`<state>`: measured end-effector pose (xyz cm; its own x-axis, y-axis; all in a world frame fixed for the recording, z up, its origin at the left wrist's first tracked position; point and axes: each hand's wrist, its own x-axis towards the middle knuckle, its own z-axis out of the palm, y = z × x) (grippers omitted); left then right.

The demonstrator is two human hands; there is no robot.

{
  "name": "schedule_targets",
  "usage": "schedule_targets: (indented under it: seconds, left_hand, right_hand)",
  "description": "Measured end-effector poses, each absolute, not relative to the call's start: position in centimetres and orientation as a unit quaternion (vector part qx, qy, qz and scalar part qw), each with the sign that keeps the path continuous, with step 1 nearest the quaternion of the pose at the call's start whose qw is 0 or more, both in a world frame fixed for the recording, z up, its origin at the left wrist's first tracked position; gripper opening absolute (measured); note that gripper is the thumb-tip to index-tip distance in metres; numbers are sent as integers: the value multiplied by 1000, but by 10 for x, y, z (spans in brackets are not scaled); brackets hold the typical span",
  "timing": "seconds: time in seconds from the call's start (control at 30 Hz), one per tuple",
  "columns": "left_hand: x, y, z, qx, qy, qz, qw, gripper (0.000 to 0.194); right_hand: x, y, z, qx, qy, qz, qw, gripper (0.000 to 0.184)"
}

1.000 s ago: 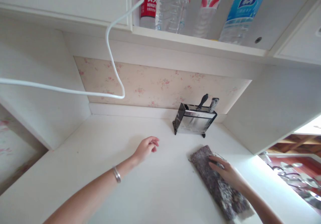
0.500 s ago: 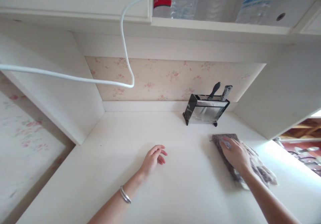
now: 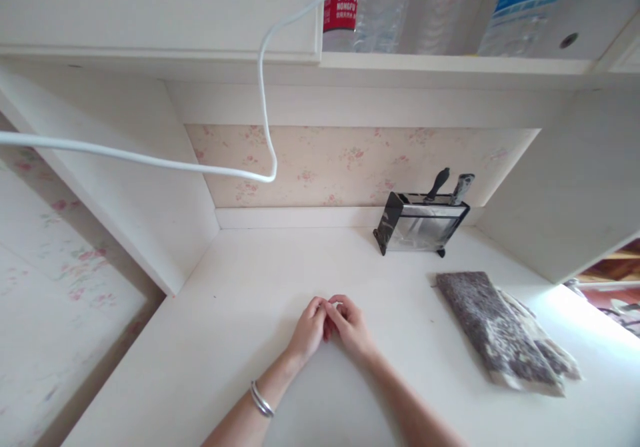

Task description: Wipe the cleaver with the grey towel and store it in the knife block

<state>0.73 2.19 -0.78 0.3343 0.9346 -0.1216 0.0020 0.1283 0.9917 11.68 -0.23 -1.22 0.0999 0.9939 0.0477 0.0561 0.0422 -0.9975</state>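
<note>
My left hand [image 3: 309, 330], with a silver bangle at the wrist, is over the middle of the white countertop [image 3: 250, 280]. Its fingers are curled and touch those of my right hand [image 3: 351, 327]. Both hands are closed fingertip to fingertip, and no object shows between them. Off to the right lies a folded grey-brown and cream cloth [image 3: 495, 330], apart from either hand. Farther back, a knife block [image 3: 423, 227] with clear sides and a black frame holds two dark-handled knives.
A white cable [image 3: 200, 167] hangs across the upper left, close to the camera. Above, an open cabinet shelf [image 3: 450, 63] carries several plastic bottles [image 3: 383, 10]. White side panels [image 3: 125, 167] stand left and right, with floral wallpaper [image 3: 300, 160] behind.
My right hand has let go of the cloth and moved left to meet my left hand. The cloth stays on the counter. The view has shifted slightly.
</note>
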Motion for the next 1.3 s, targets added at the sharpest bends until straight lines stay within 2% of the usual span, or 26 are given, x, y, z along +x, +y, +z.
schedule_targets:
  seconds: [0.3, 0.6, 0.8, 1.3]
  left_hand:
    - [9, 19, -3, 574, 419, 371, 598, 33]
    - [9, 14, -7, 582, 419, 377, 586, 32]
    - [10, 19, -15, 593, 418, 373, 579, 38]
    - [10, 17, -12, 611, 395, 364, 582, 19]
  right_hand:
    - [128, -2, -21, -526, -501, 436, 532, 39]
    - [128, -8, -15, -493, -490, 472, 542, 37]
    - [126, -7, -15, -459, -487, 504, 545, 29]
    - [128, -6, -15, -470, -476, 515, 535, 20]
